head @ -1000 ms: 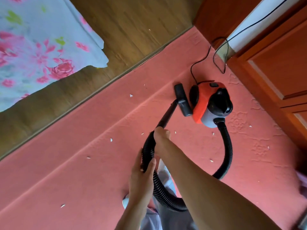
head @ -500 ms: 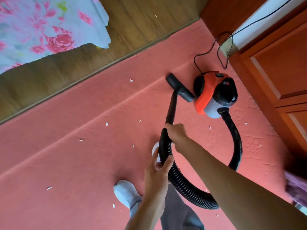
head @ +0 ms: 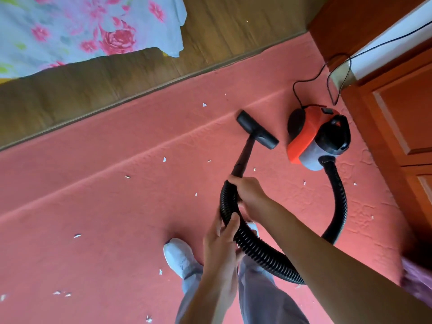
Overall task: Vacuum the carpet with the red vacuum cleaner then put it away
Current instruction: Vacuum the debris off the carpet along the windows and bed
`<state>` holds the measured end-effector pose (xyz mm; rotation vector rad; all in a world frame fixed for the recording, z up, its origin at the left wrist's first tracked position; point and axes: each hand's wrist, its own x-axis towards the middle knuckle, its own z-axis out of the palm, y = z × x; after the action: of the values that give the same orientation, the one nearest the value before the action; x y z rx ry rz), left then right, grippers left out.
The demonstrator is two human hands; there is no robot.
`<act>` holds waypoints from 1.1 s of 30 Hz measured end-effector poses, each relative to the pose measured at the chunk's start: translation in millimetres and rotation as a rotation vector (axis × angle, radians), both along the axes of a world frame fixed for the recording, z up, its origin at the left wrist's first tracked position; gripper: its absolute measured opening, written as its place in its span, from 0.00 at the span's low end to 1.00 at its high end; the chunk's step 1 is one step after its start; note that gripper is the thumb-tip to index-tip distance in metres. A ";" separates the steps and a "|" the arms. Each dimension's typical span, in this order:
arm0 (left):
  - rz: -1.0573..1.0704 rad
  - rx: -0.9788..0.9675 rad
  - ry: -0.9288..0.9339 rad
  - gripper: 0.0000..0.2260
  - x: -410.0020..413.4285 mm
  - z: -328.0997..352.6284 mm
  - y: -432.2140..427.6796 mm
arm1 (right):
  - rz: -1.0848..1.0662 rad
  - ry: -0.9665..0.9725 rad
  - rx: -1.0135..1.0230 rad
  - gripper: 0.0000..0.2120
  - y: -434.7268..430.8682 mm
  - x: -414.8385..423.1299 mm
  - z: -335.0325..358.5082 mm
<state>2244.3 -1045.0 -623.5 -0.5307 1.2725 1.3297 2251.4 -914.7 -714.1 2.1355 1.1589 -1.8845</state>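
Clearly I am in the middle of the vacuuming, not near the end, and the one view from my head shows why. The red vacuum cleaner (head: 315,139) sits on the pink carpet (head: 93,206) over to my right, close to the wooden cupboard (head: 397,113), with its cord (head: 301,90) trailing off toward the wall. Its black hose (head: 336,202) loops out of the body, down and round to me.

My right hand (head: 247,192) holds the black tube (head: 243,157) at its upper end, where it joins the hose, fingers (head: 236,181) curled round it. My left hand (head: 222,244) sits lower, its fingers wrapped round the ribbed hose just beneath. Both grips look firm and closed.

The nozzle (head: 257,129) lies flat on the carpet ahead of me, just left of the vacuum cleaner and apart from it. Small white scraps (head: 164,159) lie scattered across the carpet: several to the left of the tube, a few near my shoe (head: 177,253), more toward the bottom left corner, and some on the right by the hose. None lie right under the nozzle that I can see.

So I judge that most of the carpet is left to clean, especially the whole left stretch toward the wooden floor (head: 93,90) and the flowered bedsheet (head: 81,26). Putting the machine away has not begun; it is plugged in, as far as the cord suggests.
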 end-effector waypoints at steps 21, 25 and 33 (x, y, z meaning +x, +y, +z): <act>-0.262 -0.368 0.505 0.24 103.1 10.1 -15.9 | 0.689 -0.133 0.080 0.27 -16.0 75.0 31.3; -0.206 -0.448 0.531 0.22 109.4 -3.2 -22.7 | 0.685 -0.170 0.063 0.27 -33.2 76.7 13.2; -0.314 -0.548 0.498 0.23 160.6 -34.8 -30.9 | 0.900 -0.264 0.165 0.31 -45.0 122.7 -28.0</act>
<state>2404.8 -1075.9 -658.3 -0.3536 2.0648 0.8616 2374.1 -959.7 -742.1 1.4272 1.8159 -1.1004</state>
